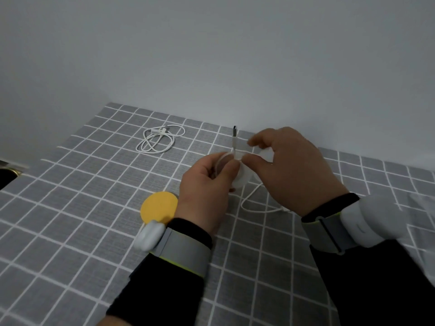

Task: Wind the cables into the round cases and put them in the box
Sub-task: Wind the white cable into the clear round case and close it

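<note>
Head view, looking down over a grey checked tablecloth (94,231). Nearest me, grey wristbands (186,252) wrap both my forearms. Just beside my left wrist, a flat yellow round case (159,207) lies on the cloth. Beyond it, my left hand (207,182) curls its fingers round a white round case (242,178), held above the table. My right hand (292,175) pinches a white cable (235,141) at the case's top edge. The cable's plug points upward and a slack loop trails onto the cloth. Farther back on the left, well apart, a second white cable (160,141) lies loosely coiled.
</note>
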### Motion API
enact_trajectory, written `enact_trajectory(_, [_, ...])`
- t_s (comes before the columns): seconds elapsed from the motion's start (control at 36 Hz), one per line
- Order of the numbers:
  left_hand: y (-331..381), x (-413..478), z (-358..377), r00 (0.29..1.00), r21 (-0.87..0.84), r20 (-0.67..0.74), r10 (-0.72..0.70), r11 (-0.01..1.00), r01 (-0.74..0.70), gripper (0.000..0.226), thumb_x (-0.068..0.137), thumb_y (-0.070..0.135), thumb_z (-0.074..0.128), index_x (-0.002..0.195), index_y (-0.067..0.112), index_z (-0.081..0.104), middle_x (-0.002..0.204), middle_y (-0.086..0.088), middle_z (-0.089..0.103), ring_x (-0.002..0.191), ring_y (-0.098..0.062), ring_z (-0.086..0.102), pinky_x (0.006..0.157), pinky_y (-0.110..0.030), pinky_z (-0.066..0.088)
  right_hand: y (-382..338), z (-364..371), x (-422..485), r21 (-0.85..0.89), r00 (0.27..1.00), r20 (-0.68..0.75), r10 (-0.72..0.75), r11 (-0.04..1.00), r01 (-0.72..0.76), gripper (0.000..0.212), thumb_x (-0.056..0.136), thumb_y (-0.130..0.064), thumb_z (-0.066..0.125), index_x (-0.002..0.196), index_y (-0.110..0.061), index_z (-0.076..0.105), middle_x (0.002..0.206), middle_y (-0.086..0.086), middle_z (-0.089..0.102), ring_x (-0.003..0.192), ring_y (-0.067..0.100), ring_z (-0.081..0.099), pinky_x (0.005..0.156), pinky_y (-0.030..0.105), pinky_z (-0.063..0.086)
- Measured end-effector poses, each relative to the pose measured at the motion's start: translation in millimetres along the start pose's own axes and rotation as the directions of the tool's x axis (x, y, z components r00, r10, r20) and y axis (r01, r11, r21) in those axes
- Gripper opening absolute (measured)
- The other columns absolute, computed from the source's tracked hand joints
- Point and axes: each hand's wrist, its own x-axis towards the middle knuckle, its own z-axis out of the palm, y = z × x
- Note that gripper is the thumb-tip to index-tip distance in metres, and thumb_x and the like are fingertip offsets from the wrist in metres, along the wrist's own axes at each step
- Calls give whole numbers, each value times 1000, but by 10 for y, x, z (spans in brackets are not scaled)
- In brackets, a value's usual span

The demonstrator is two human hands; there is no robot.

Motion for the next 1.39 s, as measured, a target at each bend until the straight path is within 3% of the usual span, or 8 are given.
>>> enact_trajectory(0.08, [4, 5, -11, 999, 4, -30, 11, 1000, -11, 12, 91, 14, 68, 101, 20, 71, 88, 3, 75, 77, -8, 69, 63, -22, 54, -25, 61, -18, 60, 997, -11, 70, 996, -70, 47, 89, -51, 64, 130, -33, 52, 128, -1, 48, 109, 15, 54, 86, 24, 35])
enact_trajectory(0.39, [6, 23, -34, 992, -160, -106, -64, 986, 46, 12, 94, 9, 63, 103, 12, 69, 93, -8, 74, 83, -18, 69, 75, -34, 59, -86, 390, -67, 357, 954, -81, 288, 902, -242, 78, 81, -55, 71, 143, -25, 33, 139, 3, 43, 119, 16, 49, 95, 28, 40])
enact_trajectory(0.56, [13, 46, -48, 989, -220, -140, -51, 975, 19, 14, 95, 9, 61, 107, 11, 69, 97, -9, 75, 89, -22, 70, 79, -36, 58, -160, 446, -74, 511, 912, -43, 408, 793, -331, 83, 77, -59, 74, 139, -20, 35, 120, -2, 51, 102, 12, 55, 84, 24, 42])
enact_trajectory(0.67, [28, 48, -31, 984, -284, -169, -55, 959, 4, 16, 95, 9, 61, 109, 11, 68, 98, -9, 73, 91, -23, 68, 84, -40, 56, -187, 456, -67, 557, 897, 23, 441, 739, -378, 70, 79, -58, 73, 130, -21, 41, 93, -17, 53, 78, -5, 53, 57, 8, 38])
enact_trajectory(0.83, [38, 39, -42, 991, -337, -134, -18, 941, -29, 15, 98, 9, 56, 108, 4, 65, 88, -6, 73, 83, -19, 69, 79, -33, 57, -229, 494, -78, 576, 883, 97, 459, 698, -426, 57, 79, -64, 68, 112, -19, 55, 89, -15, 61, 80, -3, 56, 64, 16, 39])
enact_trajectory(1.0, [123, 9, -29, 990, -458, -137, -36, 888, -31, 52, 86, 24, 66, 123, -10, 55, 98, -15, 67, 90, -23, 63, 87, -38, 52, -235, 545, -80, 730, 922, 195, 333, 579, -363, 42, 90, -51, 65, 74, -13, 74, 50, -11, 63, 39, 0, 49, 53, 25, 35])
enact_trajectory(1.25, [114, 13, -27, 998, -483, -53, -45, 876, 14, 37, 91, 18, 60, 119, -6, 58, 105, -20, 66, 91, -22, 67, 77, -28, 57, -204, 555, -78, 767, 967, 40, 250, 613, -190, 16, 92, -33, 69, 92, -19, 75, 75, -10, 73, 57, -4, 58, 61, 19, 45])
enact_trajectory(1.39, [108, 16, -26, 998, -450, -27, -58, 892, 40, 9, 96, 2, 55, 100, 0, 62, 87, -11, 70, 79, -18, 68, 71, -26, 56, -100, 456, -19, 695, 979, 15, 203, 702, -156, 14, 92, -28, 68, 93, -16, 76, 80, -6, 77, 75, 4, 71, 73, 22, 55])
